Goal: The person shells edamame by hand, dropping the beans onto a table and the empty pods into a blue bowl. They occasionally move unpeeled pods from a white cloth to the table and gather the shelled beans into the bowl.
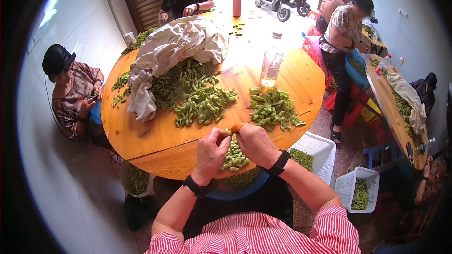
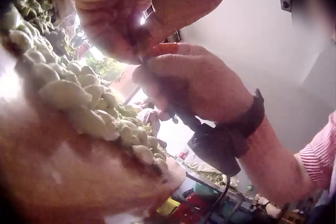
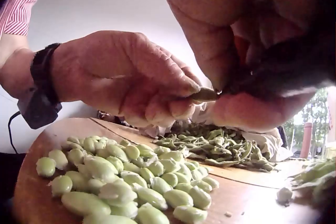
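Observation:
In front of the chest, above the table edge, the two hands meet. My left hand pinches a small green bean pod between thumb and fingers. At the pod's other end, the curled fingers of my right hand grip it, partly hidden in shadow in the right wrist view. An orange cover sits on one right finger. Right below the hands lies a pile of shelled pale green beans. Beyond it are a large heap of unshelled pods and a smaller pod heap.
A cream cloth covers part of the big heap. A clear bottle and a pink flask stand on the round table. Under its edge is a blue basin; white baskets are at right. Other people sit around.

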A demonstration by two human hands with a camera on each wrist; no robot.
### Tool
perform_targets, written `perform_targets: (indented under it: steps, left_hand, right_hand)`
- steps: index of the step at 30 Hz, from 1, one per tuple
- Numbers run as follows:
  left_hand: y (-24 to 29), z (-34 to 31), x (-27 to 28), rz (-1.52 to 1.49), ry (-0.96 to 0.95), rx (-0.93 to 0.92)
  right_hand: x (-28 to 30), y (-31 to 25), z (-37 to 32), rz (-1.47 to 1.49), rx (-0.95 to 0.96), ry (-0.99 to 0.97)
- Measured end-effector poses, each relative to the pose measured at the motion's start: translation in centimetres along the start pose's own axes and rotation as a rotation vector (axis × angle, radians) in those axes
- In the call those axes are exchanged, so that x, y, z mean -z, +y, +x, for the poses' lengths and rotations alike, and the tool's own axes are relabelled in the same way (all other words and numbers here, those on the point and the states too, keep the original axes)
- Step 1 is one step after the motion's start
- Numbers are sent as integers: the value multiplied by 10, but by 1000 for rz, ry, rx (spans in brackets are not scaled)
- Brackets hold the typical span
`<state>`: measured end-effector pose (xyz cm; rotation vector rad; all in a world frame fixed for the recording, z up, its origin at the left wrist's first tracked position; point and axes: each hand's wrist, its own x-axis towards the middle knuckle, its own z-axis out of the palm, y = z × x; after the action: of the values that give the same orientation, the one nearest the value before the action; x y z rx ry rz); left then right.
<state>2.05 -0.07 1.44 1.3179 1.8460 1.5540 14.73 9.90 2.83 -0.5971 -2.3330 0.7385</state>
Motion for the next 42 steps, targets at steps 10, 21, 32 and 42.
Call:
perform_targets:
  steps: [10,21,32,42]
  left_hand:
    - [-2,-3,-5,262,42,-383]
    - [-18,-2,10,-516,-226,371]
    - [-12,0,11,21,-125,-110]
    - [-27,16,10,-672,-79,468]
  right_hand:
    - [-15,13,-8,-1,-53,-50]
    - [-13,10,-14,104,-133,-145]
    - [-15,12,-1,221,-168,-132]
    - [-4,11,13,96,-120,-262]
